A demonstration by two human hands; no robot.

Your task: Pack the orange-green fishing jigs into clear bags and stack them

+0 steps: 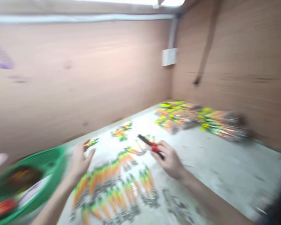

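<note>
My left hand point(81, 161) is above the left part of the table. Its fingers hold a slender green and yellow lure-like piece point(92, 142), with the thumb apart from it. My right hand point(170, 161) grips a tool with a dark straight tip and red handle part point(155, 147), like pliers; blur hides its exact kind. Beneath and between both hands lie rows of orange, yellow and green lure-like pieces point(105, 173) with metal ends. A small loose heap of similar pieces point(121, 131) lies beyond them.
A green basin point(58, 161) at the left holds a dark mass and a red and orange item. Bundles of similar pieces in clear wrap point(178, 115) lie at the back right. Small metal parts point(178, 207) lie near the front. Wooden walls point(96, 72) enclose the table.
</note>
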